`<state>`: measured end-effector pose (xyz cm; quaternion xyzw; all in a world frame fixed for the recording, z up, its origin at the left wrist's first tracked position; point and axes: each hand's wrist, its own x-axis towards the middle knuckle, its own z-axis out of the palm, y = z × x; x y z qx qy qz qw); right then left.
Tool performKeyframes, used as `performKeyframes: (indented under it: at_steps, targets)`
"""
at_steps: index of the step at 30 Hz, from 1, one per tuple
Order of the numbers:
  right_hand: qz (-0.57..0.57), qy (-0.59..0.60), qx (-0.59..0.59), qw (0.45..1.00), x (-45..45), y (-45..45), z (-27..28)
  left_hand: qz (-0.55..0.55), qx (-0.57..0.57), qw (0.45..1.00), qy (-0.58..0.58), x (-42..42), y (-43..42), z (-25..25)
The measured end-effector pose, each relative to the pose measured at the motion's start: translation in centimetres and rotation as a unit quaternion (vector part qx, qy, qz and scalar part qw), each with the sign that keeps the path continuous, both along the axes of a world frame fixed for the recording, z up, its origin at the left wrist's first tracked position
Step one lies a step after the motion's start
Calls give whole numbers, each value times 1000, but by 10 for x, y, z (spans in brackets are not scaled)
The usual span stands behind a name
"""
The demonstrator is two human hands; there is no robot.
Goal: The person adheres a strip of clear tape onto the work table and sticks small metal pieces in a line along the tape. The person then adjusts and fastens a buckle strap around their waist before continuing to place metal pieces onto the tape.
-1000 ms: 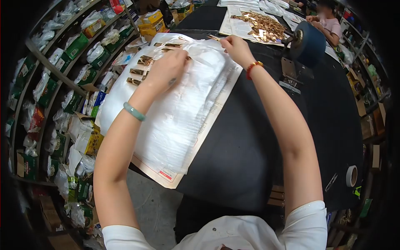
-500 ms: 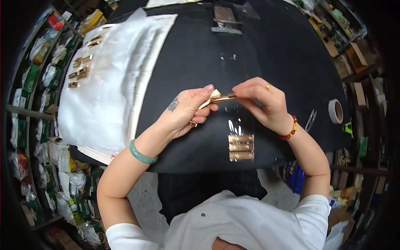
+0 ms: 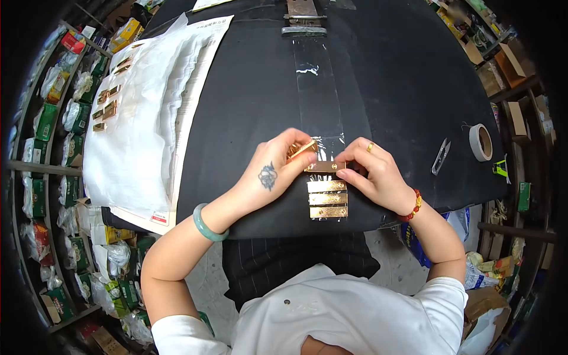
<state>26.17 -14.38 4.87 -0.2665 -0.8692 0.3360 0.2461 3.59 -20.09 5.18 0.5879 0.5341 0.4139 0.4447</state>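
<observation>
My left hand (image 3: 278, 161) is closed on a gold metal piece (image 3: 303, 149), partly hidden by the fingers. Its fingertips also come close to the left end of a flat gold metal strip (image 3: 324, 167). My right hand (image 3: 371, 171) pinches the right end of that strip between thumb and forefinger. The strip lies crosswise over a band of clear tape (image 3: 319, 112). Just below it, three similar gold strips (image 3: 328, 199) sit side by side in a stack of rows, with small gaps between them.
Clear tape runs up the black tabletop (image 3: 254, 83) to a metal block (image 3: 303, 26). At left, gold pieces (image 3: 106, 109) lie on white plastic sheeting (image 3: 142, 154). Thread snips (image 3: 441, 157), a tape roll (image 3: 480, 142) and a green clip (image 3: 501, 167) lie right. Loaded shelves flank the table.
Both hands have come down and closer together, bringing a gold strip over the tape above the row of three. Before, they held the gold pieces higher up. The view has shifted slightly.
</observation>
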Motion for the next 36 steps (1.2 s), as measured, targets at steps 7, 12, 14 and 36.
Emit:
performKeyframes:
  at_steps: [7,12,14,36]
  targets:
    - [3,-17,56,998,4,-2,-8,72,-118,980,-145,-12,1,10]
    - [9,-19,55,998,5,-1,-10,55,-159,953,-252,-19,0,8]
    - [11,-20,54,998,6,-1,-10,50,-165,945,-277,-20,0,8]
    - [6,61,84,995,-6,7,5,-43,-17,999,-13,9,0,13]
